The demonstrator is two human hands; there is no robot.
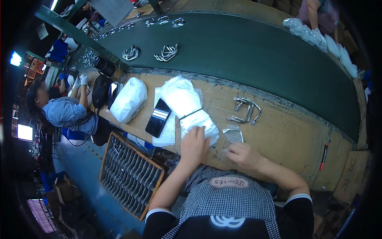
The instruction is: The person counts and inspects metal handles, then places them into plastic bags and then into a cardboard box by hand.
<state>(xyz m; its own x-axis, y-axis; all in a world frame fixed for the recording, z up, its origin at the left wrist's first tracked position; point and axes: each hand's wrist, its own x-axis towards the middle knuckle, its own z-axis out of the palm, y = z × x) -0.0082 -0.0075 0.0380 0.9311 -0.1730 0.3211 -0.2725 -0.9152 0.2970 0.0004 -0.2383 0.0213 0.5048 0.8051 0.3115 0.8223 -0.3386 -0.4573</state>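
Observation:
A bundle of white plastic bags (187, 105), tied round with a black cord, lies on the cardboard-covered bench in front of me. At its near end rests my left hand (194, 146), fingers bent and a little apart, touching the bags. My right hand (244, 156) is closed in a pinch on the near edge of a clear plastic bag (234, 135). A shiny metal piece shows inside that bag. Farther back lie several bent chrome handles (246, 110), resting against one another.
Left of the bundle are a black phone (158, 118) on printed paper and a white plastic sack (129, 100). A red marker (324, 156) lies at right. Beyond runs a green conveyor belt (238, 47) carrying metal parts. A slotted tray (129, 175) stands low left. Co-workers (69, 111) are nearby.

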